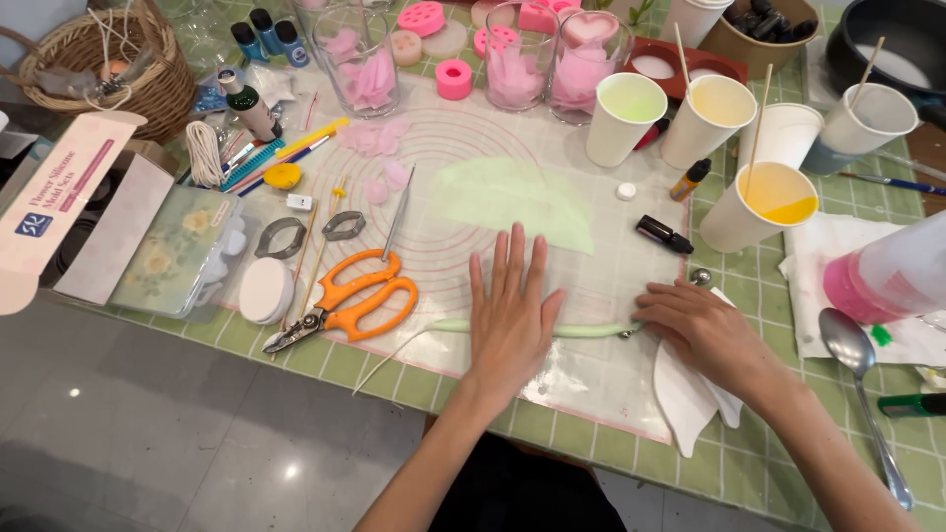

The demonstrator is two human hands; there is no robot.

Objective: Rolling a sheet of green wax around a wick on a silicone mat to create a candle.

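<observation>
Pale green rolled stem, long and thin, lying across the near part of the silicone mat: left hand flat and spread upon it, right hand loosely curled at its end, green sheet and pink petals lying unassembled.

The left hand lies flat over the middle of the pale green roll, hiding that stretch. Right of the roll, the right hand covers part of a white sheet. Further right, the pink bottle is cut off by the picture's edge.
</observation>
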